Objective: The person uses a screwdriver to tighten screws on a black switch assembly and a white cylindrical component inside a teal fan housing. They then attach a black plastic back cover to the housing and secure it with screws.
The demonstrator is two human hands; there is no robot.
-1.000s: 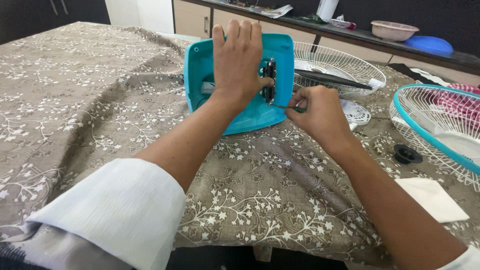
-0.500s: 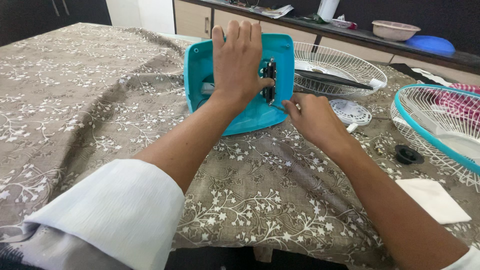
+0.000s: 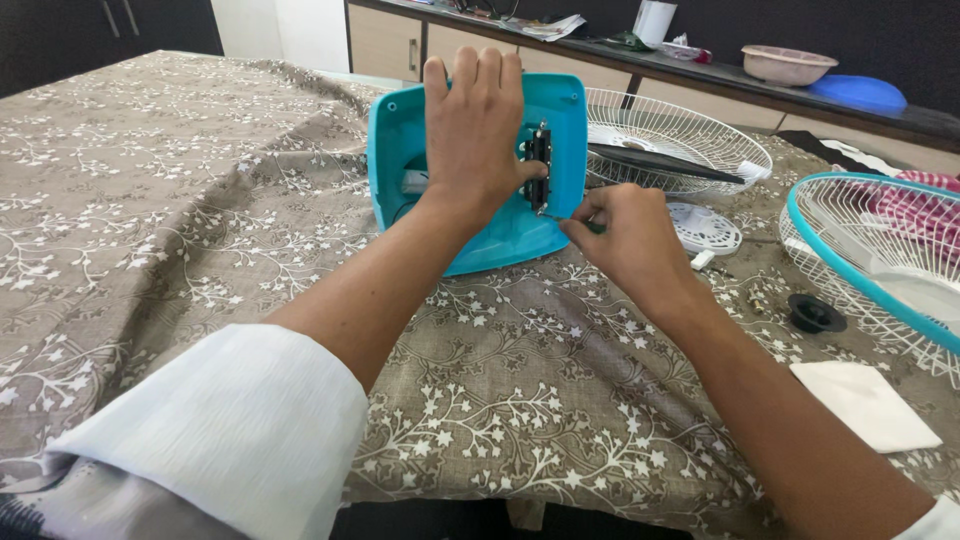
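Observation:
A turquoise plastic fan base (image 3: 495,235) lies upturned on the patterned tablecloth (image 3: 200,230). My left hand (image 3: 475,130) is spread flat over its inside, thumb against a black switch block (image 3: 538,165). My right hand (image 3: 625,240) is closed on a thin screwdriver (image 3: 553,215), whose tip points at the lower end of that black block. Most of the tool is hidden in my fingers.
A white wire fan guard (image 3: 680,140) with a dark blade across it lies behind. A turquoise-rimmed guard (image 3: 880,270) is at the right, beside a black round cap (image 3: 815,313), a white hub (image 3: 705,228) and a white paper (image 3: 865,405).
My right hand has shifted slightly left, toward the black block on the base. My left hand stays pressed on the base.

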